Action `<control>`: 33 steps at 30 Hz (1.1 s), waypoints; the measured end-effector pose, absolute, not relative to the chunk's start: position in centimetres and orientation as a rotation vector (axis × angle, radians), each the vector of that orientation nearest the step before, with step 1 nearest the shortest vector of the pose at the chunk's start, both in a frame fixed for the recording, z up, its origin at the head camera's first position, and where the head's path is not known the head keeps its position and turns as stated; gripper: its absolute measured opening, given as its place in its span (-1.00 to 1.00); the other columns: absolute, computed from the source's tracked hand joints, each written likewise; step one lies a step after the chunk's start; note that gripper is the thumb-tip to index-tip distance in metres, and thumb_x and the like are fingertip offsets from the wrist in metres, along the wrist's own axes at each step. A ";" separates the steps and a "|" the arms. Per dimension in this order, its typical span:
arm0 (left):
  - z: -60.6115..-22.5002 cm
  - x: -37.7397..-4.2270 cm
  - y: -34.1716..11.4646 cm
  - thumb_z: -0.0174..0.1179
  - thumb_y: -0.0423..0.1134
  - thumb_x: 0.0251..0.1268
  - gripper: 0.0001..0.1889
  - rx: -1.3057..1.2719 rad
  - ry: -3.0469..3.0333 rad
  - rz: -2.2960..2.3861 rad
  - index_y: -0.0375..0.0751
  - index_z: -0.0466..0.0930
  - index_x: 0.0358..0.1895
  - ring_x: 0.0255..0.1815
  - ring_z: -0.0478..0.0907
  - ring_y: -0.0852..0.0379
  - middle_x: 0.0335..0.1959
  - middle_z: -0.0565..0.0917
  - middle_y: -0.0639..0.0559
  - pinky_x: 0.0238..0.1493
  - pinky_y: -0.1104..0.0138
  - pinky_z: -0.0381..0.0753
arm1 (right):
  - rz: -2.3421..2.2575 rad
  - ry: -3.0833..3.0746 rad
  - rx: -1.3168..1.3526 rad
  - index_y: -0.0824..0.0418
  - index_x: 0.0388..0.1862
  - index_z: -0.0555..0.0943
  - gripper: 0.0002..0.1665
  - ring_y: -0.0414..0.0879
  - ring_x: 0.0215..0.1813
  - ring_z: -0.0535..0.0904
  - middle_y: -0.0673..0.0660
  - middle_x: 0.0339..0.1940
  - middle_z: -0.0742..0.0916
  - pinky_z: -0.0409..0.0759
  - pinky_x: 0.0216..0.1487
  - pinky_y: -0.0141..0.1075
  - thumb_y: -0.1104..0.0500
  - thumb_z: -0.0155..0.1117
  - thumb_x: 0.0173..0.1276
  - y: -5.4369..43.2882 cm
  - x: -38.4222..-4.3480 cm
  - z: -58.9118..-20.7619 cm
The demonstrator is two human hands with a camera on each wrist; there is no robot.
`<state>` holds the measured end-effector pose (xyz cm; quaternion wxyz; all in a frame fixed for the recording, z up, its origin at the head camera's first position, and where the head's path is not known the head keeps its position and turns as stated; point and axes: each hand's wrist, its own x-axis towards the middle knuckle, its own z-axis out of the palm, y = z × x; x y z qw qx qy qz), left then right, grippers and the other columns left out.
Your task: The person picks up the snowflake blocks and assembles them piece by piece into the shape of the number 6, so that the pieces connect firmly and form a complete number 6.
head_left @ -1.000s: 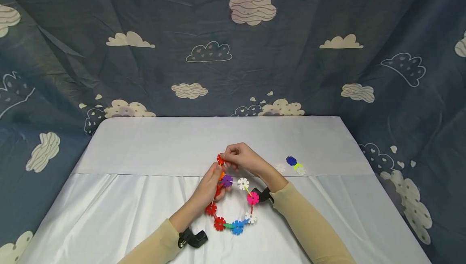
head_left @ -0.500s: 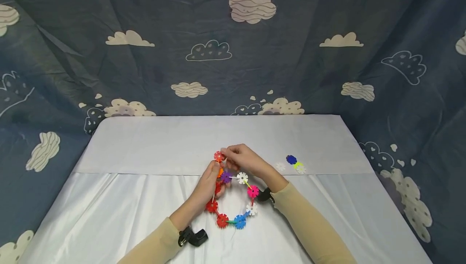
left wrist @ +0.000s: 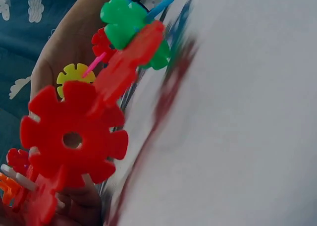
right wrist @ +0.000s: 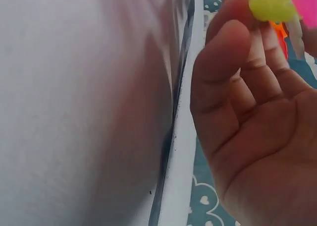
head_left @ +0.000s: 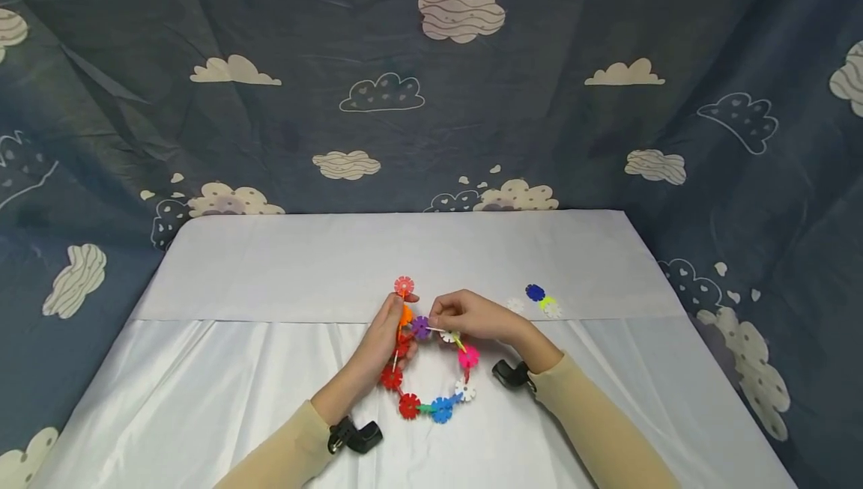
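A ring of slotted plastic snowflake discs point(head_left: 409, 406) stands above the table between both hands, in red, green, blue, white, pink, yellow and purple. My left hand point(head_left: 375, 335) grips its left side, where red and orange discs join; a light red disc point(head_left: 404, 285) sticks up beyond the fingertips. Large red discs point(left wrist: 47, 132) cover part of that hand in the left wrist view. At the upper right of the ring, my right hand point(head_left: 475, 315) pinches a white disc point(head_left: 437, 329) seen edge-on, beside the purple disc point(head_left: 421, 326). In the right wrist view, a yellow disc point(right wrist: 270, 8) is by the fingertips.
Loose discs lie on the white-covered table to the right: a dark blue one point(head_left: 536, 293), a yellow one point(head_left: 548, 302) and white ones point(head_left: 553, 311). A dark cloth with clouds point(head_left: 384, 25) hangs behind and beside the table.
My right hand has let go of the light red disc at the top and moved right and down to the white disc beside the purple one. My left hand keeps its grip.
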<state>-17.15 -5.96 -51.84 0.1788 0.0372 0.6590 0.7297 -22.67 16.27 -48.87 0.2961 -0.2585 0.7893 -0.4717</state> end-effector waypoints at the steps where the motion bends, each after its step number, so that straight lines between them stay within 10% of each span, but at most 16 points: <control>1: -51.9 -17.2 -6.0 -0.41 0.29 0.74 -0.35 0.105 1.861 2.061 -0.12 0.25 0.47 -0.72 0.40 0.19 -0.63 0.46 0.08 -0.69 0.41 0.44 | -1.265 2.103 -0.692 0.32 -0.14 0.68 -0.74 -0.17 -0.45 0.48 -0.04 -0.45 0.70 0.49 -0.41 -0.39 0.11 0.25 0.61 16.3 -22.7 -48.9; 25: -51.6 -17.8 -6.1 -0.16 -0.03 0.80 -0.55 0.023 1.881 2.039 -0.12 0.27 0.54 -0.58 0.67 0.13 -0.44 0.67 -0.08 -0.52 0.21 0.77 | -1.257 2.232 -0.632 0.16 -0.17 0.71 -0.72 -0.16 -0.38 0.47 -0.06 -0.40 0.68 0.51 -0.30 -0.33 -0.01 0.24 0.63 17.2 -23.4 -49.1; 33: -51.4 -18.3 -7.0 0.10 0.00 0.67 -0.49 -0.055 2.217 1.864 -0.24 0.51 0.47 0.28 0.55 0.02 0.38 0.63 -0.22 0.19 0.22 0.63 | -1.257 2.252 -0.609 0.19 -0.15 0.72 -0.82 -0.16 -0.33 0.51 -0.05 -0.34 0.72 0.60 -0.28 -0.34 0.10 0.33 0.56 17.5 -23.5 -49.4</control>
